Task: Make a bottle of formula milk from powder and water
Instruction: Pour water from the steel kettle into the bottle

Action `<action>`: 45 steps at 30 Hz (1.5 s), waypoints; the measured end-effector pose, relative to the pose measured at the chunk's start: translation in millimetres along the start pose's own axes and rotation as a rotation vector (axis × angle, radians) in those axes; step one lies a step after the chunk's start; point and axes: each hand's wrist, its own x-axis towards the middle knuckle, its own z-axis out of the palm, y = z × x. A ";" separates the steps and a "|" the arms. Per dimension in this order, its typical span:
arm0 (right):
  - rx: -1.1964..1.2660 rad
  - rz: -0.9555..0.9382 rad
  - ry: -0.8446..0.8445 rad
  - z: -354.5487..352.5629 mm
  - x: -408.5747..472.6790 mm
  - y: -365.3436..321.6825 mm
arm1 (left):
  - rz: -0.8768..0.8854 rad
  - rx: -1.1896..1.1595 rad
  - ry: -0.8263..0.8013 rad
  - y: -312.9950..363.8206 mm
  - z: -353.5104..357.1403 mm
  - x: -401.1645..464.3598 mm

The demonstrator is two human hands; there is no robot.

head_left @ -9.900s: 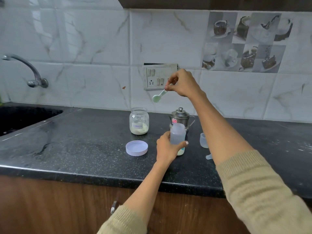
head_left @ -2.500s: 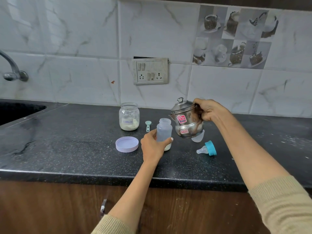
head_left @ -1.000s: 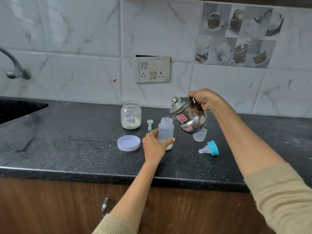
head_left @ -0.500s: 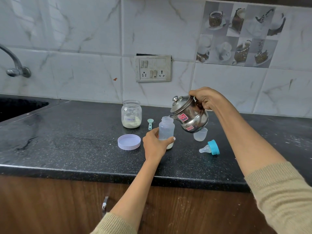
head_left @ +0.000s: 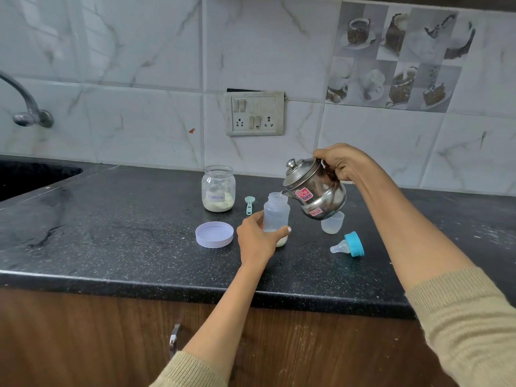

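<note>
Now: steel kettle tilted, spout at the open mouth of the baby bottle on the black counter.

Left to right: tap on the wall above the dark sink; open glass jar labelled formula, pale powder in its base, at the back; its lilac lid lying flat nearer the counter edge; green scoop just beside the jar. Left hand wrapped around the lower bottle, thumb in front; whitish contents at the bottom. Right hand closed on the kettle handle, kettle raised. Clear cap upright partly behind the kettle; teat with blue ring on its side to the right.
</note>
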 end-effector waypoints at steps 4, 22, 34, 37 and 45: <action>-0.010 0.000 -0.006 0.8 -0.7 -0.8 | 0.001 0.002 0.001 -0.2 -0.1 0.2; -0.058 -0.008 -0.001 2.0 -2.4 -5.0 | -0.007 -0.005 -0.004 1.3 -0.8 -0.8; -0.080 -0.009 -0.003 1.6 -3.3 -6.7 | 0.001 -0.004 -0.004 3.4 -2.0 -1.8; -0.077 -0.011 0.001 0.6 -3.1 -6.2 | 0.004 -0.005 -0.006 3.2 -2.2 -2.3; -0.086 -0.016 0.013 -2.0 -3.2 -4.9 | -0.003 0.007 -0.008 3.0 -1.3 -0.9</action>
